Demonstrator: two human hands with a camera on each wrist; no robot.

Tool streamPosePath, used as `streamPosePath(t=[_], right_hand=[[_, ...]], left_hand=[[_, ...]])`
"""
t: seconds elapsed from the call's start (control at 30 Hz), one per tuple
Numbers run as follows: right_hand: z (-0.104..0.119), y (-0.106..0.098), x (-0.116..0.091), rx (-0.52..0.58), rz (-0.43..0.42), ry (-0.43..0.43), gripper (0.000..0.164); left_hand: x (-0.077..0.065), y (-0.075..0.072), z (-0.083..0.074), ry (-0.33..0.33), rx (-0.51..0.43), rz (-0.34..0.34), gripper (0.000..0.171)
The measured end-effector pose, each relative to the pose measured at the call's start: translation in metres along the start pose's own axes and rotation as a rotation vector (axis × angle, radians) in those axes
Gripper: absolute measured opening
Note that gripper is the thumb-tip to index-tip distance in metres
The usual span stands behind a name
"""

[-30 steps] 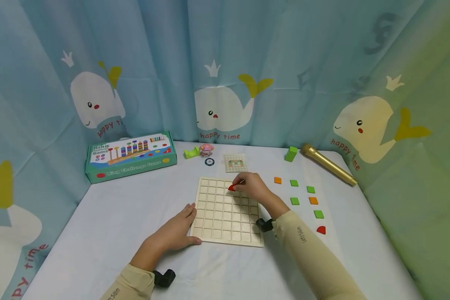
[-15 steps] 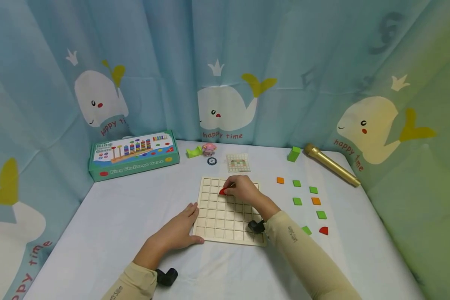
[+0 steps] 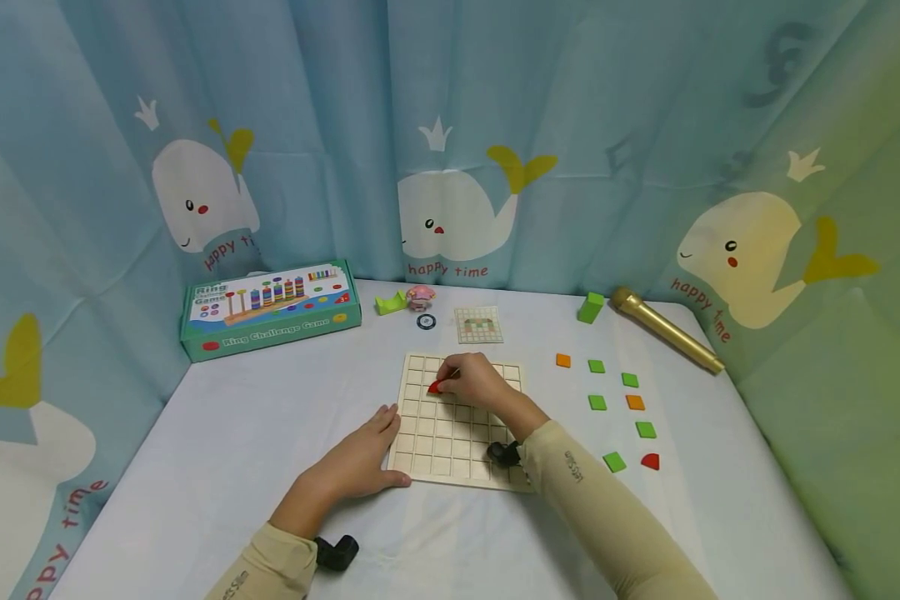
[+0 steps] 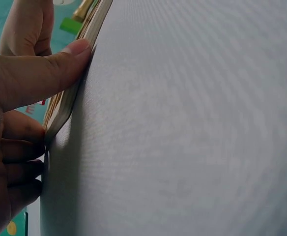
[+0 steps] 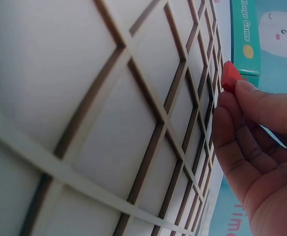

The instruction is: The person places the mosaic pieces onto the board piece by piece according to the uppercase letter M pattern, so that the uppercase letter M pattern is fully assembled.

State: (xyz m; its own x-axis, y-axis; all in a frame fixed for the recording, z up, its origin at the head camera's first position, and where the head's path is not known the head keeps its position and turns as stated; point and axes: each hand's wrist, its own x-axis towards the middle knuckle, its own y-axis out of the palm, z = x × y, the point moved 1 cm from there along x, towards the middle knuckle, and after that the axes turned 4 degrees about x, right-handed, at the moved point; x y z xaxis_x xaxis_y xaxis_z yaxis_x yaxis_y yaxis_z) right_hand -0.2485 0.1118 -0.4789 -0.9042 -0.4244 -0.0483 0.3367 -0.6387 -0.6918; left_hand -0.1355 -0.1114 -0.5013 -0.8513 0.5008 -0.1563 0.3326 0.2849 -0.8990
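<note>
A pale wooden grid board (image 3: 450, 442) lies flat on the white cloth. At its left edge my left hand (image 3: 354, 460) rests with fingers extended, the thumb touching the near left corner in the left wrist view. My right hand (image 3: 482, 386) pinches a red quarter-round tile (image 3: 434, 387) between thumb and fingers, over the upper left cells of the grid. In the right wrist view, the red tile (image 5: 229, 76) sticks out past the fingertips. Whether it touches the board is hard to tell.
Several green tiles (image 3: 597, 402), orange tiles (image 3: 635, 402) and another red quarter-round tile (image 3: 650, 461) lie to the right. Behind the board is a pattern card (image 3: 478, 325). A game box (image 3: 270, 310), a green block (image 3: 590, 307) and a gold microphone (image 3: 667, 330) stand farther back.
My right hand has moved left across the board with the red tile. A green tile that the right forearm covered now shows. The left hand stays at the board's edge.
</note>
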Motion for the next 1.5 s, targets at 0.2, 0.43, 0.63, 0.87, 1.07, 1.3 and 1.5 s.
streamPosePath(t=[0.2, 0.43, 0.63, 0.87, 1.07, 1.3, 1.5], right_hand=[[0.002, 0.003, 0.001, -0.026, 0.013, -0.021, 0.006], [0.004, 0.006, 0.000, -0.058, 0.039, -0.014, 0.006], [0.005, 0.009, 0.002, -0.108, 0.044, -0.034, 0.006], [0.008, 0.012, 0.005, -0.165, 0.073, -0.034, 0.007], [0.009, 0.012, 0.006, -0.187, 0.087, -0.034, 0.008], [0.005, 0.006, 0.000, -0.130, 0.067, -0.049, 0.007], [-0.002, -0.007, -0.007, -0.097, 0.056, -0.047, 0.010]], left_hand=[[0.001, -0.001, -0.001, 0.001, 0.000, 0.007, 0.101], [0.001, 0.000, -0.001, 0.002, 0.003, 0.003, 0.101], [0.003, 0.002, 0.000, 0.000, 0.013, 0.002, 0.102], [0.003, 0.005, 0.002, 0.002, 0.010, -0.002, 0.102], [0.003, 0.005, 0.002, 0.010, 0.002, -0.008, 0.100], [0.002, 0.005, 0.002, 0.006, 0.001, -0.014, 0.100], [0.001, 0.005, 0.003, 0.002, -0.012, -0.013, 0.101]])
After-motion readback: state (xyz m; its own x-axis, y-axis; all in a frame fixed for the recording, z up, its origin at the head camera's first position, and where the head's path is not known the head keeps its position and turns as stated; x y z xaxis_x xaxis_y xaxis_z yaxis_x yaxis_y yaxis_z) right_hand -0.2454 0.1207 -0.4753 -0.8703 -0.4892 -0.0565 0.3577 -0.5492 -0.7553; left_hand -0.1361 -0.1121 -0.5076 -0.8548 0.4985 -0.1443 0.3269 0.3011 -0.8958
